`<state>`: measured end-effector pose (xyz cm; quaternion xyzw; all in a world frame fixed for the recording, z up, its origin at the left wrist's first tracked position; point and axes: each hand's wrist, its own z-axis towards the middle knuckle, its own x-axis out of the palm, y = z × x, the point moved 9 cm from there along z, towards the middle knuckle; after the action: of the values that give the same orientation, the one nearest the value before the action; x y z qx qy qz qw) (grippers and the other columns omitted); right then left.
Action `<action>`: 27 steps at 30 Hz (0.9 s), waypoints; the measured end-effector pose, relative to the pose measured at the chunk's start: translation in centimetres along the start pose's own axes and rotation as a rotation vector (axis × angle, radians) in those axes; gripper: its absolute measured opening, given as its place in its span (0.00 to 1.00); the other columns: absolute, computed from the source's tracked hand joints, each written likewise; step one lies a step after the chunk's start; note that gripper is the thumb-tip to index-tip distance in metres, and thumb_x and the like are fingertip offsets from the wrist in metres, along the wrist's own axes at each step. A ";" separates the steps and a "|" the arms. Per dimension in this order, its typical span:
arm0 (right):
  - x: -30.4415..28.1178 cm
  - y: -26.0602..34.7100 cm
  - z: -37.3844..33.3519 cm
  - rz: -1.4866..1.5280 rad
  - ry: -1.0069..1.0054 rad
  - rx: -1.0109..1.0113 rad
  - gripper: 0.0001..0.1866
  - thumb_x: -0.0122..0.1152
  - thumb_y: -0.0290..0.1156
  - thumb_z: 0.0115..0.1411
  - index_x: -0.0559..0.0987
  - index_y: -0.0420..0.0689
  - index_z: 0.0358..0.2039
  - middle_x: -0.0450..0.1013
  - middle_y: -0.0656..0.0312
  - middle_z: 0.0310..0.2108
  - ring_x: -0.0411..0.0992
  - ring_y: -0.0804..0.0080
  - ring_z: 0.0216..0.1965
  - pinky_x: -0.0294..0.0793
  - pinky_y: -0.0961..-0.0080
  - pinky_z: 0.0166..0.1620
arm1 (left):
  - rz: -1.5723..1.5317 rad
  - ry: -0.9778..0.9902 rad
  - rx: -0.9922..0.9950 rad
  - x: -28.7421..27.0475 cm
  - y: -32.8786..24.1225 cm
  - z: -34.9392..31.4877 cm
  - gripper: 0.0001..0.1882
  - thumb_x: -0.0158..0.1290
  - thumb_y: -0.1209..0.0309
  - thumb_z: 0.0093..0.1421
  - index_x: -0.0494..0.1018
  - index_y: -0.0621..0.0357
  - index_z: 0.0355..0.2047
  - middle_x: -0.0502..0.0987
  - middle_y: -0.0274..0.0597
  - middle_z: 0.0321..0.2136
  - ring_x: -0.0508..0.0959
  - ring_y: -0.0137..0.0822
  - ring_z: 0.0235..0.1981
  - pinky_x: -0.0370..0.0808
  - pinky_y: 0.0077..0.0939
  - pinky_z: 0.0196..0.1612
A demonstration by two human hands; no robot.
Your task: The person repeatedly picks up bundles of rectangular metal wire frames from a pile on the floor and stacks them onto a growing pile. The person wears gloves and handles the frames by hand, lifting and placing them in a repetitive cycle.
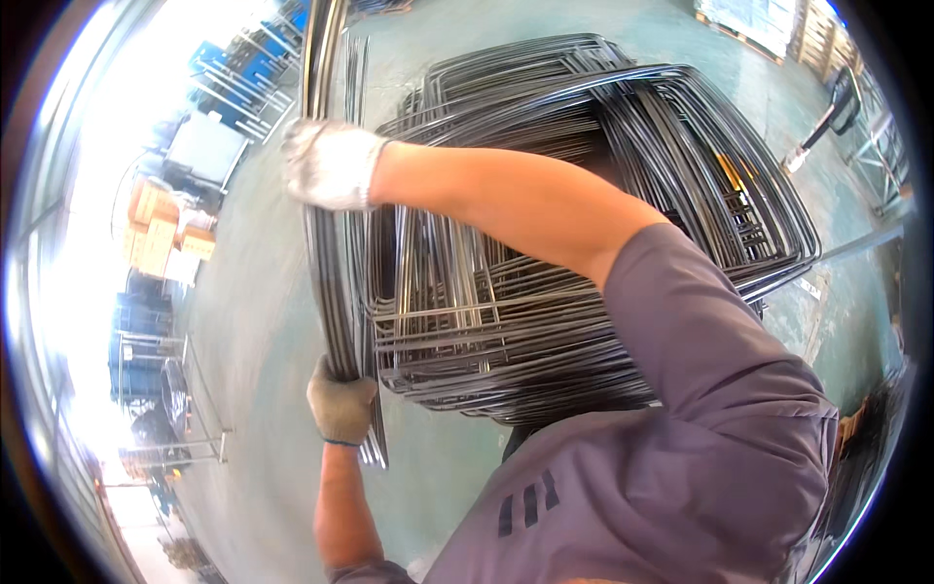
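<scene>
A tall bundle of thin dark metal rods [329,263] stands at the left edge of a large stack. I cannot tell whether these are loose rods or bent frames seen edge-on. My left hand [341,404], in a pale work glove, is closed round the bundle's lower part. Farther up, my right hand [334,164] reaches across the stack, its whitish glove wrapped over the same bundle. The big stack of rounded rectangular metal wire frames [525,341] lies beneath my right arm, which hides part of it.
Cardboard boxes [158,229] and metal-legged stands [248,88] are off to the left. A black-handled pallet truck [837,107] shows at the far right. Wrapped goods [754,18] sit on a pallet at the back. The floor [253,321] is greenish grey.
</scene>
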<state>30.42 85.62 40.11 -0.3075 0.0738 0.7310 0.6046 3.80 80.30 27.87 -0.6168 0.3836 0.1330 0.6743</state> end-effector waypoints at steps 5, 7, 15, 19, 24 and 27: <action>7.2 14.2 5.5 0.127 -0.002 -0.184 0.11 0.60 0.33 0.63 0.89 0.48 0.29 0.85 0.58 0.33 0.83 0.59 0.44 0.77 0.62 0.60 | 0.089 -0.080 -0.176 -7.0 11.5 -6.4 0.11 0.59 0.78 0.48 0.76 0.63 0.35 0.77 0.37 0.23 0.78 0.32 0.21 0.75 0.32 0.26; 10.2 21.2 6.5 0.196 0.079 -0.287 0.10 0.61 0.32 0.62 0.90 0.49 0.29 0.86 0.60 0.33 0.83 0.60 0.44 0.76 0.61 0.59 | 0.004 -0.118 -0.294 -8.6 18.0 -9.5 0.12 0.59 0.79 0.48 0.75 0.61 0.36 0.74 0.36 0.22 0.76 0.32 0.18 0.74 0.33 0.22; 21.9 47.2 4.5 0.348 0.311 -0.429 0.04 0.67 0.36 0.57 0.88 0.61 0.29 0.85 0.76 0.35 0.82 0.69 0.47 0.71 0.63 0.62 | -0.385 -0.103 -0.685 -11.3 33.6 -21.6 0.17 0.59 0.86 0.47 0.74 0.66 0.39 0.73 0.40 0.23 0.76 0.36 0.17 0.75 0.34 0.20; 25.0 58.3 1.4 0.424 0.434 -0.492 0.04 0.69 0.38 0.57 0.87 0.64 0.33 0.84 0.81 0.37 0.79 0.76 0.54 0.67 0.60 0.67 | -0.490 -0.070 -0.829 -12.7 39.1 -27.5 0.16 0.59 0.86 0.47 0.73 0.66 0.39 0.73 0.40 0.23 0.75 0.36 0.17 0.75 0.34 0.20; 25.3 66.5 -2.0 0.556 0.611 -0.266 0.06 0.71 0.37 0.58 0.87 0.57 0.37 0.84 0.71 0.46 0.78 0.68 0.58 0.72 0.60 0.68 | -0.538 -0.055 -0.924 -14.3 43.5 -33.0 0.16 0.58 0.85 0.48 0.73 0.65 0.39 0.74 0.41 0.23 0.76 0.37 0.17 0.76 0.35 0.21; 19.8 67.0 -5.4 0.843 0.603 0.306 0.17 0.72 0.42 0.65 0.88 0.48 0.50 0.83 0.53 0.53 0.77 0.54 0.63 0.75 0.58 0.70 | -0.574 -0.050 -0.966 -14.7 46.6 -36.6 0.17 0.58 0.84 0.47 0.73 0.64 0.39 0.74 0.42 0.23 0.76 0.39 0.17 0.77 0.37 0.22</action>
<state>-31.53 82.35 7.42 -0.3558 0.4667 0.7704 0.2489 -49.41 59.94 5.93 -0.9318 0.0797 0.1195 0.3333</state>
